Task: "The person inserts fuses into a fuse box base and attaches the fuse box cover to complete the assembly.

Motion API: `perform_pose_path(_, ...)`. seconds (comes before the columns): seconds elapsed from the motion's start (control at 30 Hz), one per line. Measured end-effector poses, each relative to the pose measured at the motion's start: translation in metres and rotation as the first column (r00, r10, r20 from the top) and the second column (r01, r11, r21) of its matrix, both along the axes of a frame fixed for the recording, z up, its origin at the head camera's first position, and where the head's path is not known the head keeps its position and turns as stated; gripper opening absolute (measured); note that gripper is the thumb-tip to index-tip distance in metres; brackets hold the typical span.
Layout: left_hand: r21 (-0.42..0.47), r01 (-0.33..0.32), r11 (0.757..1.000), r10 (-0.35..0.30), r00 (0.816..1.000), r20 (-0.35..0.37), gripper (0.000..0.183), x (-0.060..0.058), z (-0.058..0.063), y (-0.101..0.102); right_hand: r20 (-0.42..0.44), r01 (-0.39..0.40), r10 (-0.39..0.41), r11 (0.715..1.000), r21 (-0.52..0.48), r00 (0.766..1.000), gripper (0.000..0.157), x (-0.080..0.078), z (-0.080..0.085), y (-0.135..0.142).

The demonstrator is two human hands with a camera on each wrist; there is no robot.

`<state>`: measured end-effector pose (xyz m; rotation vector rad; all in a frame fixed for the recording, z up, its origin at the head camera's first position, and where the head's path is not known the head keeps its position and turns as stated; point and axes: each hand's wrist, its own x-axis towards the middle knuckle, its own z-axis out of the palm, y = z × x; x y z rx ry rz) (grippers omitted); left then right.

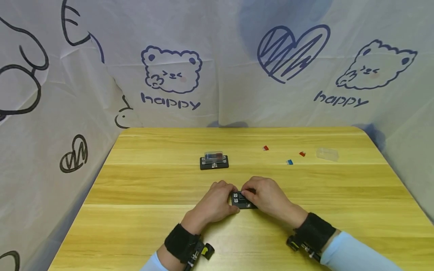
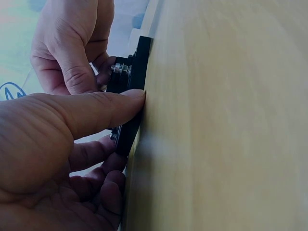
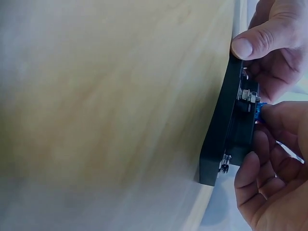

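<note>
A black fuse block (image 1: 242, 205) with metal screw terminals lies on the table between both hands. My left hand (image 1: 217, 201) holds its left end, thumb on the near edge and fingers at the far side. Over the block's middle, my right hand (image 1: 269, 195) pinches a small blue blade fuse (image 3: 260, 110) against the raised socket part, as the right wrist view shows. Fingers hide most of that fuse, and how deep it sits I cannot tell. Beyond the hands stands a second fuse block (image 1: 214, 166) under a clear cover, with blue and red showing through.
Two red blade fuses (image 1: 266, 148) (image 1: 302, 154) and a blue blade fuse (image 1: 289, 162) lie loose at the back right of the wooden table (image 1: 142, 188). Beside them is a clear plastic cover (image 1: 327, 154). Printed white cloth (image 1: 230, 75) hangs behind and at the sides.
</note>
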<state>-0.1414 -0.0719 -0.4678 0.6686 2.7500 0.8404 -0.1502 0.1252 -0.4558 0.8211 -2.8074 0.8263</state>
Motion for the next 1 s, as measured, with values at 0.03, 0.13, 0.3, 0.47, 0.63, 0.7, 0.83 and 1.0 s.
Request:
perform_pose_path(0.03,0.000,0.000,1.000,0.000,1.000,0.001,0.048,0.0001,0.0000,-0.0001,-0.002,-0.005,0.005,1.000,0.005,1.000,0.003,0.0000,0.0004,-0.0002)
perform_pose_path(0.13,-0.001,-0.001,1.000,0.001,1.000,0.008,0.048,0.0001,0.0000,-0.0005,-0.016,-0.017,0.017,0.999,0.031,1.000,0.004,-0.0002,0.0006,-0.0003)
perform_pose_path(0.3,-0.002,-0.003,1.000,0.003,1.000,0.018,0.048,-0.0009,-0.0006,-0.0007,-0.065,-0.062,0.066,0.996,0.065,0.996,0.004,-0.0017,0.0015,0.0011)
perform_pose_path(0.47,-0.003,-0.004,1.000,0.004,1.000,0.029,0.048,-0.0012,-0.0010,-0.0004,-0.103,-0.105,0.114,0.990,0.092,0.988,0.004,-0.0032,0.0025,0.0032)
perform_pose_path(0.63,0.001,-0.005,1.000,0.005,0.999,0.033,0.048,-0.0012,-0.0011,-0.0009,-0.120,-0.139,0.155,0.982,0.131,0.981,0.005,-0.0043,0.0043,0.0037)
perform_pose_path(0.7,0.001,-0.005,1.000,0.005,0.999,0.031,0.047,-0.0014,-0.0014,-0.0009,-0.123,-0.153,0.171,0.977,0.146,0.978,0.005,-0.0051,0.0050,0.0035)
perform_pose_path(0.83,0.001,-0.006,1.000,0.006,0.999,0.033,0.048,-0.0014,-0.0015,-0.0007,-0.109,-0.164,0.182,0.974,0.156,0.977,0.006,-0.0062,0.0067,0.0035)
perform_pose_path(1.0,-0.003,-0.004,1.000,0.004,1.000,0.029,0.048,-0.0015,-0.0007,-0.0004,-0.106,-0.168,0.187,0.972,0.164,0.977,0.006,-0.0062,0.0071,0.0036)
